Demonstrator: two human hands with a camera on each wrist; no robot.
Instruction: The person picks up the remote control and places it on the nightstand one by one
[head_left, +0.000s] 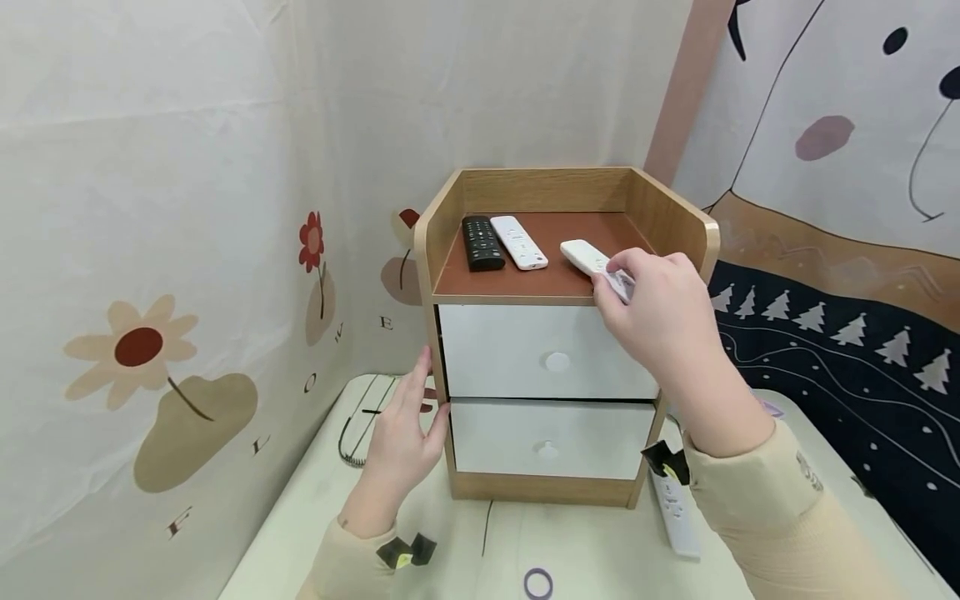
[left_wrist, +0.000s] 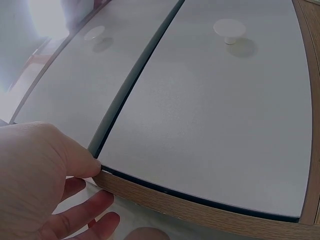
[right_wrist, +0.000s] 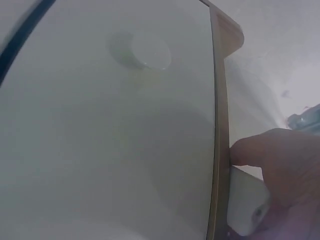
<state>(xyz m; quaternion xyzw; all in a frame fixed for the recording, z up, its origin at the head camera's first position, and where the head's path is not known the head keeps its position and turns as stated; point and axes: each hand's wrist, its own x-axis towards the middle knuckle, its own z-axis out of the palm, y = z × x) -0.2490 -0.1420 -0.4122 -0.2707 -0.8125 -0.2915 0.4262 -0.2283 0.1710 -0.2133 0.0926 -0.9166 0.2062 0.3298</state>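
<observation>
On the brown top shelf of a small wooden cabinet [head_left: 546, 190], my right hand [head_left: 667, 312] pinches a white remote control [head_left: 583, 253] by its near end. The remote lies slanted over the shelf's front right part. In the right wrist view, thumb and fingers hold the remote [right_wrist: 245, 200] just behind the shelf's front edge. To its left lie a black remote [head_left: 482, 242] and a second white remote [head_left: 519, 242], side by side. My left hand [head_left: 401, 433] rests against the cabinet's left side, fingers extended, thumb at the front edge [left_wrist: 130, 189] between the two drawers.
Two white drawers, an upper [head_left: 510, 350] and a lower [head_left: 502, 437], have round white knobs and are closed. A long white strip [head_left: 677, 517] lies right of the cabinet on the pale tabletop [head_left: 450, 550]. A purple ring [head_left: 526, 583] lies in front. Printed curtains [head_left: 225, 208] hang behind.
</observation>
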